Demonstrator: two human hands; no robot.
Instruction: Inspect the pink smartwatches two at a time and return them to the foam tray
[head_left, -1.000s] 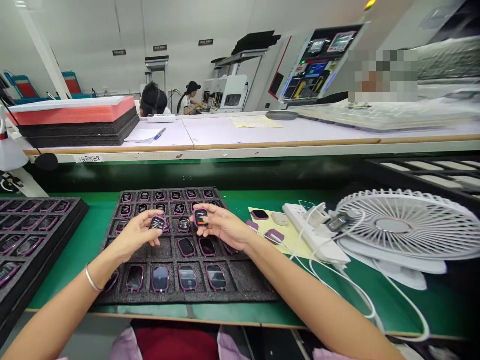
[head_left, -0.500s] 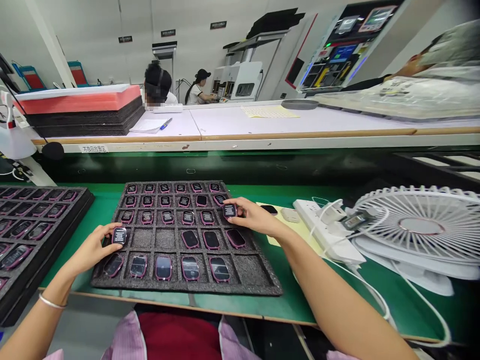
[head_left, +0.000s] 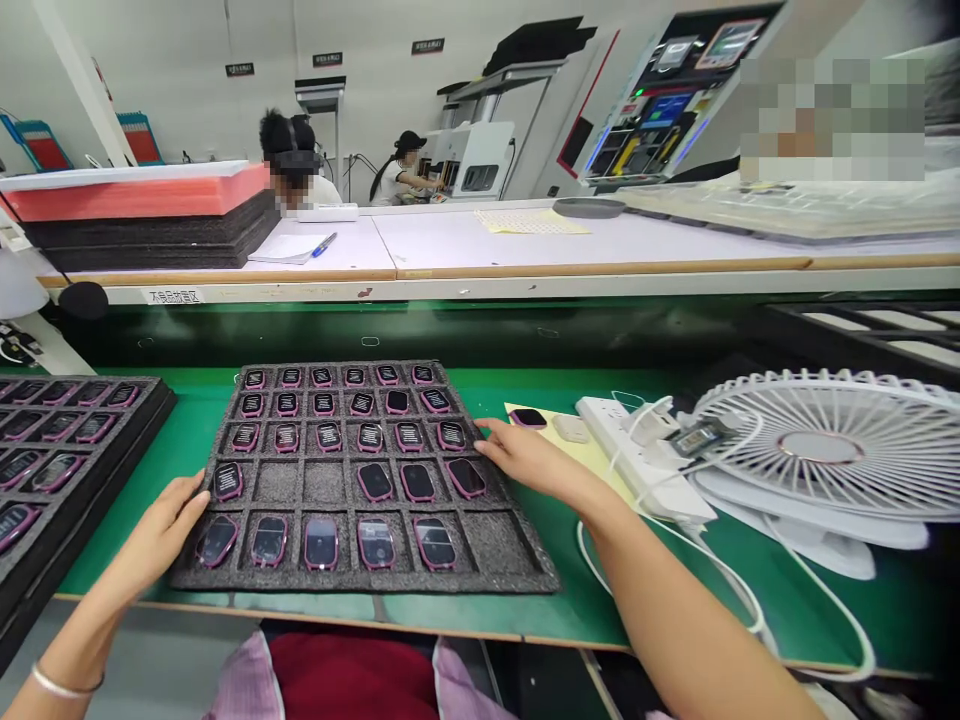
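Observation:
A dark foam tray (head_left: 487,555) lies on the green bench in front of me, its pockets holding several small pink-edged watch bodies (head_left: 375,481). My left hand (head_left: 154,535) rests flat at the tray's left edge, fingers apart, beside the watch body in the left pocket (head_left: 227,480). My right hand (head_left: 525,460) lies open against the tray's right edge, next to the watch body at the end of the third row (head_left: 451,434). Neither hand holds anything. Some pockets in the fourth row and the near right corner are vacant.
A second foam tray of watch bodies (head_left: 75,440) sits at the left. To the right are a yellow sheet with a loose watch body (head_left: 529,418), a white power strip (head_left: 637,460) with cables, and a white fan (head_left: 825,450). People sit beyond the raised white shelf (head_left: 525,270).
Both hands have set their watch bodies into tray pockets, left in the fourth row, right at the end of the third row, and now lie open at the tray's edges.

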